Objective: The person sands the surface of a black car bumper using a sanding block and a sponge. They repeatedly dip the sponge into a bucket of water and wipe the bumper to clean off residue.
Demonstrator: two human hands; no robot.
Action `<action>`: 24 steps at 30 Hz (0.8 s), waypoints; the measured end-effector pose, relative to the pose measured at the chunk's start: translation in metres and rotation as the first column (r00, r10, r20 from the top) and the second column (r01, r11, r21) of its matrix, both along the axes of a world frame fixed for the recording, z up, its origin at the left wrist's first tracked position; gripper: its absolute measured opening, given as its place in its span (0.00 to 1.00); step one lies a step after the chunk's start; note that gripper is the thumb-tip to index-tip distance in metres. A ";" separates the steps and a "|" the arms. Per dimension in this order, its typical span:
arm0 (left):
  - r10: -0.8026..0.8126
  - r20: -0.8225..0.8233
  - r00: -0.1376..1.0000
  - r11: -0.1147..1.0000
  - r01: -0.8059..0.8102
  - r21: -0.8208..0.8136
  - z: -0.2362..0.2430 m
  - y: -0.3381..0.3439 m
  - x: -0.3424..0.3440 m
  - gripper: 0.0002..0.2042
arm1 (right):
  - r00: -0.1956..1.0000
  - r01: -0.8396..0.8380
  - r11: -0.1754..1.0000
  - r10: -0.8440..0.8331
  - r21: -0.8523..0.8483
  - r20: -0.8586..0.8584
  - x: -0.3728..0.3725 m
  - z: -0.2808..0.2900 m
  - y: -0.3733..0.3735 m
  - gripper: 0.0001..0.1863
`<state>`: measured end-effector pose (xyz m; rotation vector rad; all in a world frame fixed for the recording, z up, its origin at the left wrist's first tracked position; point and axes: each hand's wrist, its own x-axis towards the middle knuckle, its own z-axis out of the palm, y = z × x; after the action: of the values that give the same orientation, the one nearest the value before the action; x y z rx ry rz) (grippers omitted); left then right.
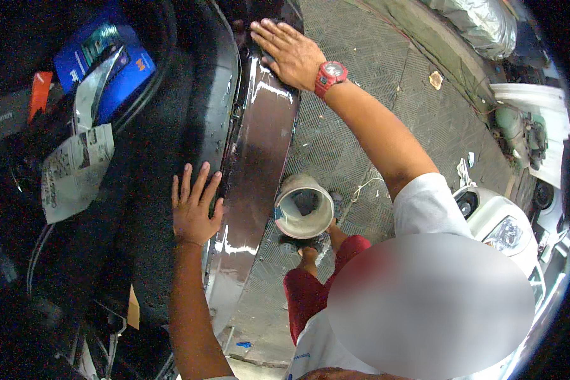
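Note:
A glossy dark maroon car panel runs down the middle, bordered by black trim. My left hand lies with spread fingers on the black trim near the panel, holding nothing. Farther up, my right hand, with a red watch at the wrist, rests flat on the panel, fingers slightly apart. Inside the dark car space on the left lie a blue packet, a red-orange piece, a silver strip and a printed paper. A blurred oval hides the lower right.
A pale bucket stands on the textured floor by my legs and feet. At right are a white car with its headlight, a green machine, a silver-covered object, a kerb and a loose cord.

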<state>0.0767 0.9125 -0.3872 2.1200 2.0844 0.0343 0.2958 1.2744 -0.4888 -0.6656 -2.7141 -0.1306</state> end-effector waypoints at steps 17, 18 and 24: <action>-0.025 -0.031 0.999 1.000 0.025 -0.008 0.002 -0.001 -0.001 0.33 | 0.993 -0.067 0.997 0.063 0.031 0.095 0.019 0.051 0.047 0.37; -0.030 -0.030 0.999 1.000 0.030 -0.001 0.002 -0.001 -0.001 0.33 | 0.987 -0.108 0.993 0.102 0.038 0.127 0.022 0.051 0.050 0.38; -0.028 -0.073 0.997 0.999 0.026 -0.020 0.003 0.000 0.000 0.34 | 0.998 -0.025 0.986 0.033 0.165 -0.045 -0.009 0.082 0.077 0.36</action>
<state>0.0771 0.9128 -0.3841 2.1692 2.0869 -0.0684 0.2868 1.3515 -0.4063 -0.5736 -2.6303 -0.3239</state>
